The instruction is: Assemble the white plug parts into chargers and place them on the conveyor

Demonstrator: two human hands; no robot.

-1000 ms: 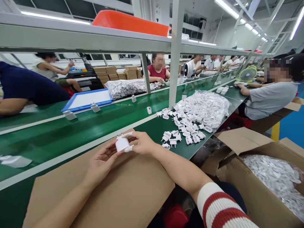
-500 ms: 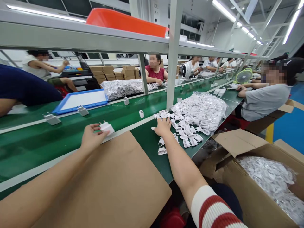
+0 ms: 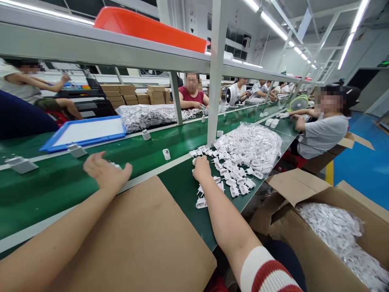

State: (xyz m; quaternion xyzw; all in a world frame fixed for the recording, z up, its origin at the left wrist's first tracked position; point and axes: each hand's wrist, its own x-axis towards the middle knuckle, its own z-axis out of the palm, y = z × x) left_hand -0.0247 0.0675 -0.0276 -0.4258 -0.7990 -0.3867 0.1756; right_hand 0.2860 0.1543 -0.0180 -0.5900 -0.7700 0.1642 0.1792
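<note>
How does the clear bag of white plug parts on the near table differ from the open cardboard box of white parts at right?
The clear bag of white plug parts lies on the green table with loose pieces spilled beside it; the open cardboard box sits lower, off the table, its contents contained. The right hand reaches the bag's loose pieces, not the box. Both hold small white parts in clear plastic.

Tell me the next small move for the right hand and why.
Probably close the right hand on one of the loose white plug parts it rests among. The left hand is spread open over the green belt with a white adapter barely showing under it, so a fresh part seems due.
</note>
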